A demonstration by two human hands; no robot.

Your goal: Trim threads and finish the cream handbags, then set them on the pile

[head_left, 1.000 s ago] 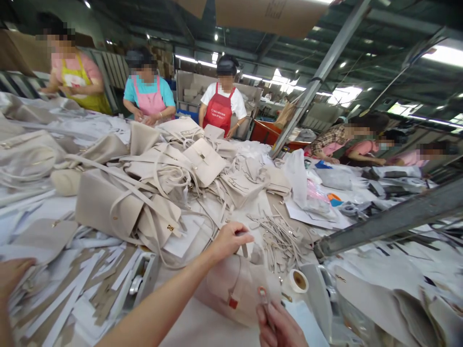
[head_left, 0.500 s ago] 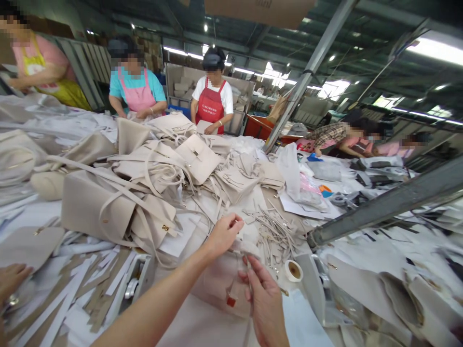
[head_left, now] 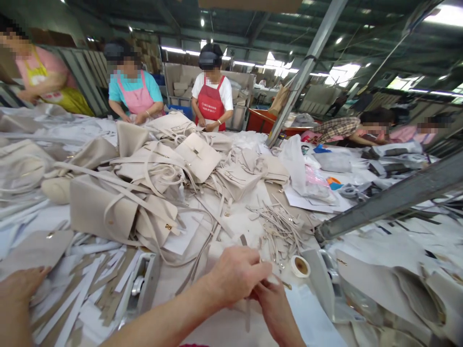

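Note:
My left hand (head_left: 237, 272) is closed, its fingers pinched together over a narrow grey-beige strap (head_left: 248, 315). My right hand (head_left: 273, 299) meets it from the right, fingertips closed on the same strap, one end of which hangs below and another pokes out above. Both hands sit over a beige bag piece (head_left: 213, 253) on the table, which they largely cover. Just right of them lies a roll of tape (head_left: 300, 266). Beyond are thin strips with metal clips (head_left: 280, 224). The fingertips are partly hidden by my left hand.
Beige bags (head_left: 103, 207) pile up ahead and left. Tape dispensers (head_left: 139, 284) stand left and right (head_left: 329, 289). A metal post (head_left: 390, 197) slants in from the right. Another person's hand (head_left: 25, 284) holds a flap at the left edge. Several people work across the table.
My left hand has come down and back to meet my right hand at the strap. The bag piece is now more covered. The other person's hand at the left reaches further in.

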